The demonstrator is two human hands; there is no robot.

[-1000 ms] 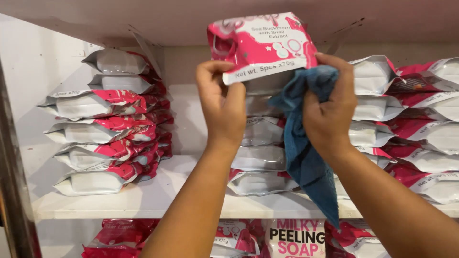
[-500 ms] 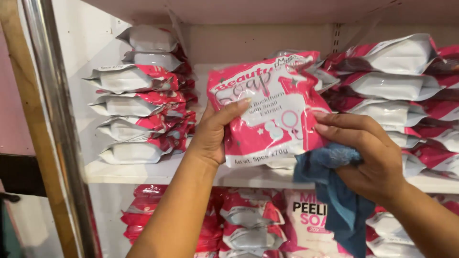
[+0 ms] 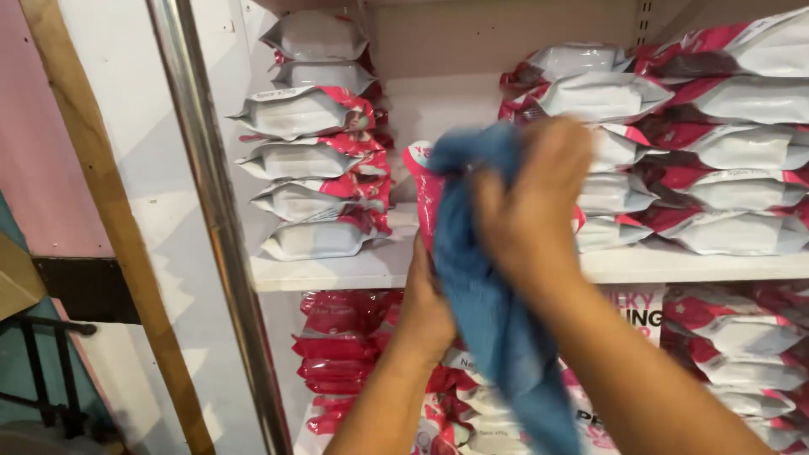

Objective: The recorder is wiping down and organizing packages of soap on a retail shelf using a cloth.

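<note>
Right hand [image 3: 531,198] closed around a blue cloth [image 3: 489,295], pressing it against a pink-and-white packet [image 3: 421,190]. Left hand [image 3: 425,312] gripped the packet from below, before the shelf's front edge [image 3: 337,271]. Stacked packets [image 3: 312,160] left and right. Packet mostly hidden behind cloth; left fingers unseen.

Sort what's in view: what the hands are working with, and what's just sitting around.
In hand:
- pink and white pack, held from behind by the left hand
- blue cloth, pressed over the pack by the right hand

Just sitting around:
- left stack of packs
- right stack of packs
- white shelf
- packs below the shelf
- metal upright
</note>
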